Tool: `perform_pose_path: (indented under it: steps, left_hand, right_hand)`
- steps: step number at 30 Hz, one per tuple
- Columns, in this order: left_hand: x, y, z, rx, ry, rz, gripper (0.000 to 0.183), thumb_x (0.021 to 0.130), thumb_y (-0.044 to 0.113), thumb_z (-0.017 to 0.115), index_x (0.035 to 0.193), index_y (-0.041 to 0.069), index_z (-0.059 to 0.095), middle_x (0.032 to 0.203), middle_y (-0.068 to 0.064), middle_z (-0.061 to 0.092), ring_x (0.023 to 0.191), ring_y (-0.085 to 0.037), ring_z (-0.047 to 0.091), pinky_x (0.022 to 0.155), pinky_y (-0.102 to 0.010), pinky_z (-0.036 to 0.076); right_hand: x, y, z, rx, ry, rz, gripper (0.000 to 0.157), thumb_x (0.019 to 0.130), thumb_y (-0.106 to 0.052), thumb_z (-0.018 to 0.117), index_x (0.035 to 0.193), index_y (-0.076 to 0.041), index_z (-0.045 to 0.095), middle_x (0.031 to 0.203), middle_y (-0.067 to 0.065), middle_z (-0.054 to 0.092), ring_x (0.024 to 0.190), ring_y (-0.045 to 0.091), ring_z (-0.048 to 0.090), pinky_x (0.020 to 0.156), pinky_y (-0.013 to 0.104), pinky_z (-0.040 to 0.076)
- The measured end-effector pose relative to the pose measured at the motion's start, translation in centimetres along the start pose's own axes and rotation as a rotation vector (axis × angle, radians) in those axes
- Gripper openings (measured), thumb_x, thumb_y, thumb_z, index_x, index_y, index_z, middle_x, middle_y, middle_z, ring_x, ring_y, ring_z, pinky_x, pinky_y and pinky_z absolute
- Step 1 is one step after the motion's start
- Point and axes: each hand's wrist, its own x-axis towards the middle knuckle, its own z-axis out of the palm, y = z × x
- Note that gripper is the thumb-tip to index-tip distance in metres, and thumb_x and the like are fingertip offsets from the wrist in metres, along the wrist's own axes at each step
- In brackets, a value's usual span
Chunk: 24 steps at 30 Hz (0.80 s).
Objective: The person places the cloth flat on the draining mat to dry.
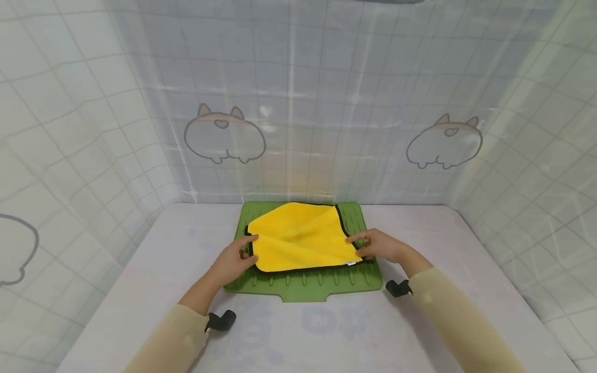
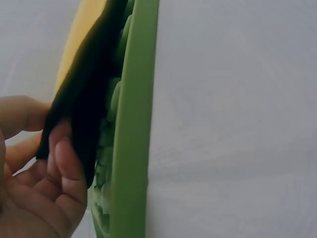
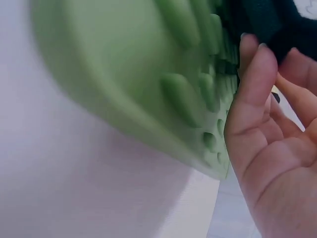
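Note:
A yellow cloth [image 1: 298,235] with a dark border and a small white tag is spread above a green ridged mat [image 1: 303,292]. At the cloth's left edge, my left hand [image 1: 235,259] pinches the border. On the opposite side my right hand [image 1: 380,246] grips the right edge near the tagged corner. Both wrist views show a dark underside: the left fingers [image 2: 69,161] hold it just off the ridges, and the right fingers [image 3: 262,74] pinch it beside the mat's rounded corner. The middle of the mat is hidden under the cloth.
The mat lies on a pale table [image 1: 317,342] with faint prints. A grid-patterned sheet [image 1: 317,103] with animal drawings rises behind it and along both sides. Dark devices [image 1: 221,321] show at both sleeve cuffs.

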Motion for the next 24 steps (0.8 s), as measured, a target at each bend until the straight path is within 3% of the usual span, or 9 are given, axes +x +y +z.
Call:
perform_pose_path:
  steps: [6,9,12,16,20,24]
  left_hand:
    - [-0.2,-0.1,0.0,0.017,-0.091,-0.022,0.056,0.088,0.023,0.063,0.139,0.021,0.041,0.075,-0.005,0.052,0.059,-0.017,0.046,0.049,-0.028,0.042]
    - [-0.2,0.0,0.0,0.038,-0.119,-0.025,0.054,0.088,0.020,0.063,0.138,0.019,0.042,0.078,-0.005,0.053,0.061,-0.017,0.046,0.049,-0.028,0.042]
    - [-0.2,0.1,0.1,0.047,-0.151,-0.012,0.053,0.088,0.019,0.062,0.137,0.018,0.043,0.098,-0.004,0.058,0.063,-0.017,0.047,0.050,-0.028,0.043]
    - [-0.2,0.1,0.3,0.092,-0.195,0.019,0.054,0.089,0.020,0.061,0.139,0.017,0.041,0.132,-0.001,0.045,0.070,-0.016,0.047,0.053,-0.028,0.044]
    - [-0.3,0.1,0.2,0.145,-0.204,0.034,0.055,0.089,0.019,0.060,0.140,0.016,0.040,0.140,-0.003,0.039,0.077,-0.018,0.048,0.061,-0.030,0.045]
    - [-0.6,0.2,0.0,0.187,-0.191,0.064,0.054,0.088,0.014,0.058,0.139,0.013,0.041,0.143,-0.008,0.036,0.111,-0.025,0.048,0.086,-0.042,0.044]
  right_hand:
    - [-1.0,0.5,0.6,-0.028,0.041,-0.023,0.046,0.083,-0.015,0.069,0.126,-0.021,0.056,0.132,0.005,0.049,0.084,0.018,0.060,0.075,0.033,0.051]
    - [-1.4,0.9,0.9,-0.050,0.067,-0.045,0.047,0.083,-0.018,0.069,0.128,-0.020,0.054,0.133,0.006,0.048,0.083,0.017,0.060,0.073,0.032,0.051]
    - [-2.1,1.2,1.1,-0.070,0.097,-0.053,0.048,0.082,-0.021,0.070,0.128,-0.018,0.054,0.134,0.007,0.045,0.082,0.017,0.059,0.071,0.031,0.051]
    - [-3.0,1.5,1.6,-0.061,0.112,-0.045,0.049,0.081,-0.021,0.072,0.127,-0.017,0.055,0.134,0.007,0.045,0.080,0.017,0.060,0.070,0.031,0.052]
    - [-3.4,1.6,2.0,-0.039,0.092,-0.047,0.051,0.079,-0.023,0.073,0.126,-0.016,0.055,0.132,0.009,0.046,0.078,0.017,0.063,0.067,0.032,0.052]
    - [-3.4,1.4,2.0,-0.027,0.053,-0.027,0.049,0.079,-0.023,0.073,0.125,-0.017,0.057,0.120,0.006,0.056,0.077,0.017,0.064,0.067,0.032,0.051]
